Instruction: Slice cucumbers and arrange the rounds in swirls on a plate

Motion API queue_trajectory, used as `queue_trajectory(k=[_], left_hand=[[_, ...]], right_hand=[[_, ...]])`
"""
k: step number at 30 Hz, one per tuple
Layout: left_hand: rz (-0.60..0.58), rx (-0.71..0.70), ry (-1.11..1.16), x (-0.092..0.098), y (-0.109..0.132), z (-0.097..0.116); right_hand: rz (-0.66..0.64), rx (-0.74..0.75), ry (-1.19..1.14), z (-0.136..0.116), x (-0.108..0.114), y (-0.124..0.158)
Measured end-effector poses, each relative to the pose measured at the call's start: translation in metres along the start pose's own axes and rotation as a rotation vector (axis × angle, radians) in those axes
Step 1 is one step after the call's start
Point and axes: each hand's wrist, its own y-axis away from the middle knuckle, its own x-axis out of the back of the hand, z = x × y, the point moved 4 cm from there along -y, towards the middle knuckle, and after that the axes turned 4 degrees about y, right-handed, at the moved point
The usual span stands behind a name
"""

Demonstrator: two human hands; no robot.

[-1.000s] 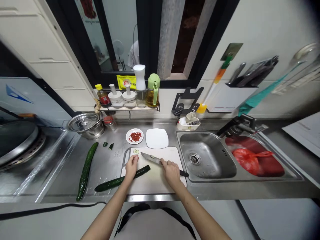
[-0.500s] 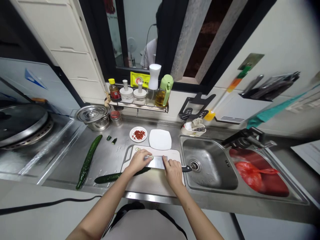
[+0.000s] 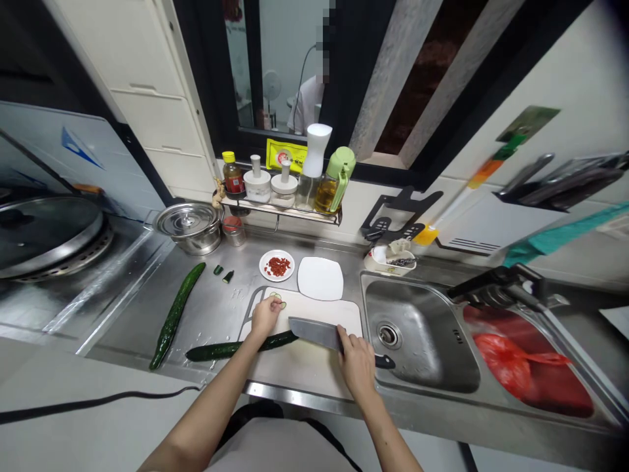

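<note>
With my right hand (image 3: 356,360) I grip a kitchen knife (image 3: 317,332), its broad blade pointing left over the white cutting board (image 3: 304,373). My left hand (image 3: 266,314) pinches a thin cucumber slice (image 3: 284,305) at the board's upper left. Beside those fingertips lie a few more slices, partly covered. A dark green cucumber (image 3: 216,351) passes beneath my left forearm, and its cut end lies on the board by the knife tip. Another whole cucumber (image 3: 177,314) rests on the steel counter at left, near two small cucumber end pieces (image 3: 228,276).
Behind the board stand a small plate (image 3: 264,271) with chopped red bits and a white square plate (image 3: 320,278). At right is the sink (image 3: 422,341) with a red bag (image 3: 501,364). A lidded steel pot (image 3: 189,229) and a condiment rack (image 3: 295,215) line the back.
My left hand has moved up and left from the blade with a slice. The knife has shifted right and down, its tip now by the cucumber's cut end. The view has shifted slightly.
</note>
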Motion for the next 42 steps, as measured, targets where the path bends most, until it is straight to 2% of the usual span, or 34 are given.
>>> queue_trajectory(k=[4,10,28,35,39,42], left_hand=[[0.031,0.053,-0.099,-0.003,-0.020,-0.015],[0.043,-0.014,-0.217,-0.013,-0.034,-0.017],[0.030,-0.089,-0.340,-0.020,-0.041,-0.020],[0.059,-0.031,-0.223,-0.015,-0.039,-0.020],[0.191,0.009,-0.055,0.000,-0.034,-0.021],[0.276,-0.026,0.042,0.011,-0.022,-0.019]], right_hand=[[-0.015,-0.025,-0.022,0.005,-0.005,0.000],[-0.044,-0.035,-0.029,0.007,-0.009,0.000],[-0.056,-0.038,-0.076,0.007,-0.016,-0.004],[-0.084,-0.140,-0.232,0.010,-0.020,-0.006],[-0.115,-0.248,-0.403,0.012,-0.023,-0.007],[-0.147,-0.309,-0.512,0.013,-0.026,-0.007]])
